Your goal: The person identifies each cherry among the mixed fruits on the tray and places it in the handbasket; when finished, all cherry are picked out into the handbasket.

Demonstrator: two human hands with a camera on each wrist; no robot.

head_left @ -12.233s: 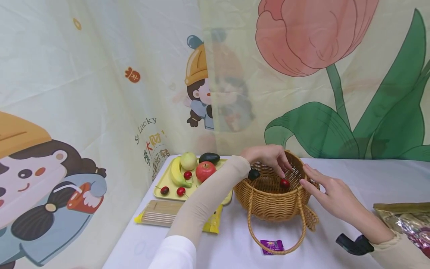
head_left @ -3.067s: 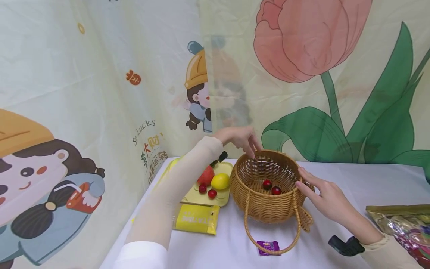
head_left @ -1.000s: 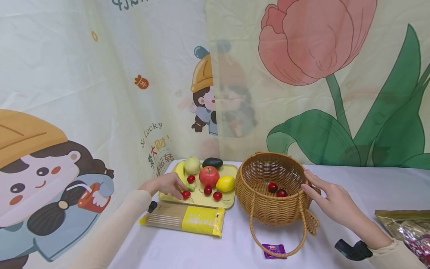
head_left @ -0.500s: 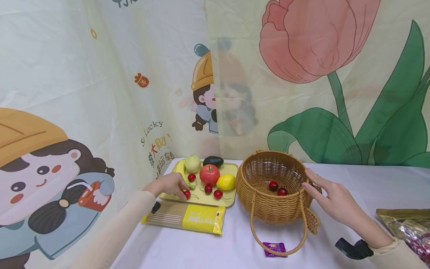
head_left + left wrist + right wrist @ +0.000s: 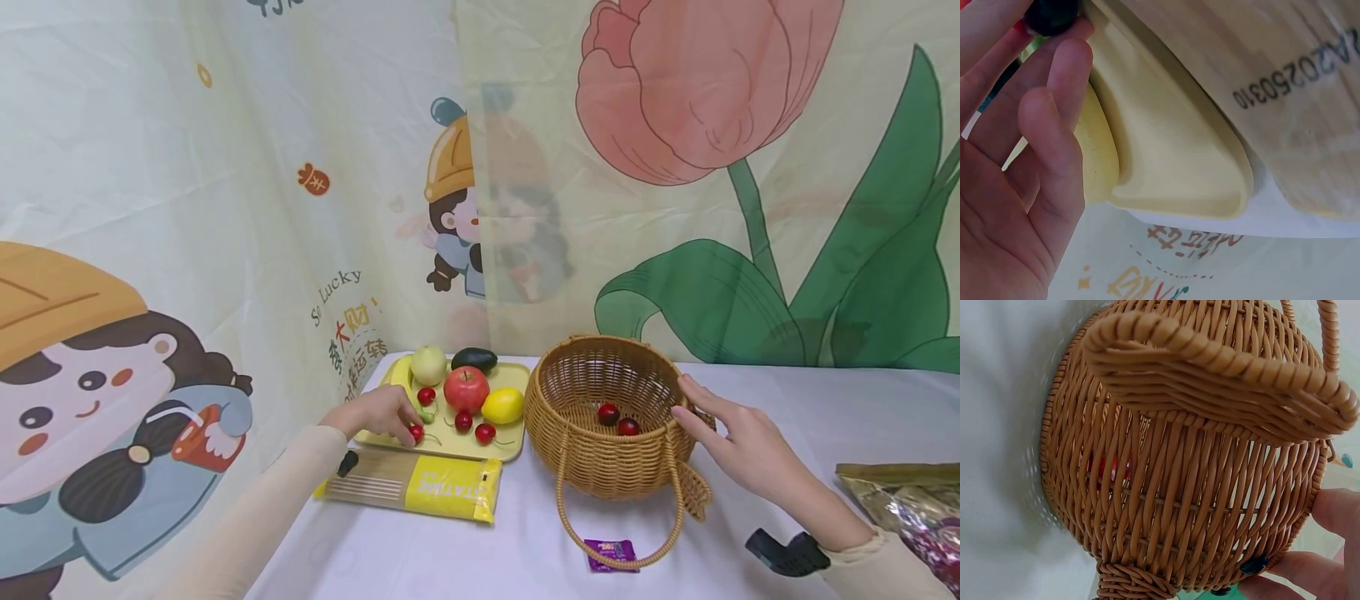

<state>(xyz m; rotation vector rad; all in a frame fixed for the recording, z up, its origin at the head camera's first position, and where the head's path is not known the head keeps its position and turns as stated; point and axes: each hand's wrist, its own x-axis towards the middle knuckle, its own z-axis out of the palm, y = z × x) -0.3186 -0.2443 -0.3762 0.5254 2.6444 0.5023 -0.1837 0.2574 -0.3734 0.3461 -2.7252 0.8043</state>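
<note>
Swung from the wicker basket point(image 5: 600, 462) to the yellow tray point(image 5: 513, 446), the left hand point(image 5: 379, 413) is pinching a cherry point(image 5: 417, 434)! Fingers outstretched, the right hand point(image 5: 750, 442) is touching the basket.

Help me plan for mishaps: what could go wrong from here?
The cherry at the left hand could slip and roll. That hand might nudge the banana beside it. The right hand, touching the rim of the basket, could tip it if pressed harder, perhaps rolling the two cherries inside.
</note>
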